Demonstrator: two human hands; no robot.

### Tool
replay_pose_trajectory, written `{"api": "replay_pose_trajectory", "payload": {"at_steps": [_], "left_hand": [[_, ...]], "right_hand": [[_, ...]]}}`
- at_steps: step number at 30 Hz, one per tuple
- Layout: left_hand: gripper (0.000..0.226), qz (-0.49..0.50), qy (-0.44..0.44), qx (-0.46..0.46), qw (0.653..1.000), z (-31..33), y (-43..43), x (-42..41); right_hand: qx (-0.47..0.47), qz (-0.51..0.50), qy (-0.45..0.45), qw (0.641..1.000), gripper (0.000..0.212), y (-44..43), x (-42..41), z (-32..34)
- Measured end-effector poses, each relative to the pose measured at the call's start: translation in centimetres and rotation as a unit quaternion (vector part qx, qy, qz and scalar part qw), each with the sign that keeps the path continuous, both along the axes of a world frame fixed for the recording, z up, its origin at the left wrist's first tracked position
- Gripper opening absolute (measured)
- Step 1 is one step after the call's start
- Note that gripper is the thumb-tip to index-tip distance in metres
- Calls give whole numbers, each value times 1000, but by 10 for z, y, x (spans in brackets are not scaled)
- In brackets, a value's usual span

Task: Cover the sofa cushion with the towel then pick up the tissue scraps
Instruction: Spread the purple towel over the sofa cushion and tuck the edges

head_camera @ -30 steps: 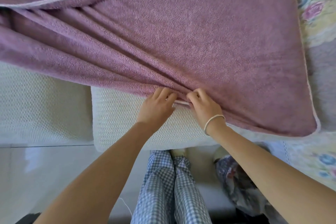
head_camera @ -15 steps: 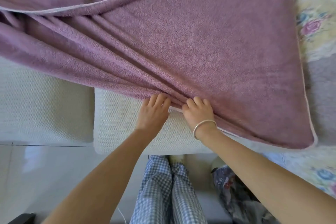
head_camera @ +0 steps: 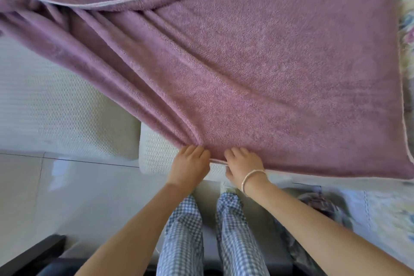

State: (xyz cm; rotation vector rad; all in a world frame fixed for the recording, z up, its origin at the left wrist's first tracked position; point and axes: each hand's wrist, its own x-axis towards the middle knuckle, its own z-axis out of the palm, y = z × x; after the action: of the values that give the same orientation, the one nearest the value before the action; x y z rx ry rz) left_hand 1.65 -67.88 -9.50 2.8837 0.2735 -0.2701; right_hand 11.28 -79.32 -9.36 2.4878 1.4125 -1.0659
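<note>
Grip: your left hand (head_camera: 190,167) and right hand (head_camera: 243,167) pinch the towel (head_camera: 257,63) hem.
Risk: pulling unevenly keeps the sofa cushion (head_camera: 154,154) bare, lower left.

Head view, steeply down, close

A pale, glossy tiled floor (head_camera: 74,190) fills the lower left, with thin dark grout lines and a soft reflection of daylight. A cream sofa seat (head_camera: 44,110) with a woven, dimpled texture sits at the left. A floral cover (head_camera: 406,29) in yellow, pink and blue runs along the right edge. A dark furniture edge (head_camera: 33,255) crosses the bottom left corner.
</note>
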Motion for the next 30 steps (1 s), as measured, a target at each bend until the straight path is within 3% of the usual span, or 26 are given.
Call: {"api": "replay_pose_trajectory", "payload": {"at_steps": [3,5,7,11,16,20,22,25,30], "left_hand": [[20,-15,-22,16,1000,-7,12,1],[13,-14,-35,41,998,-13,25,-3],[3,-6,-37,55,998,-17,42,-9],[6,10,-49,80,996,-19,77,-19],[23,19,-28,93,995,-20,124,-40],[23,68,-2,101,993,-23,151,-49],[23,90,-4,82,993,-29,162,-55],[35,81,-23,18,996,-34,165,-57],[44,83,-49,-25,995,-35,157,-39]], "right_hand": [[50,-5,-21,999,23,23,-11,-6],[67,-18,-23,997,20,38,-18,-8],[64,-23,-31,997,21,46,-23,-9],[38,-33,-66,997,23,58,-32,-11],[52,-64,-95,992,20,105,-59,-6],[84,-33,-192,977,31,133,-67,-5],[99,-35,-197,975,28,144,-69,-8],[125,-97,-166,973,7,150,-65,-14],[122,-132,-132,975,24,153,-51,-16]]}}
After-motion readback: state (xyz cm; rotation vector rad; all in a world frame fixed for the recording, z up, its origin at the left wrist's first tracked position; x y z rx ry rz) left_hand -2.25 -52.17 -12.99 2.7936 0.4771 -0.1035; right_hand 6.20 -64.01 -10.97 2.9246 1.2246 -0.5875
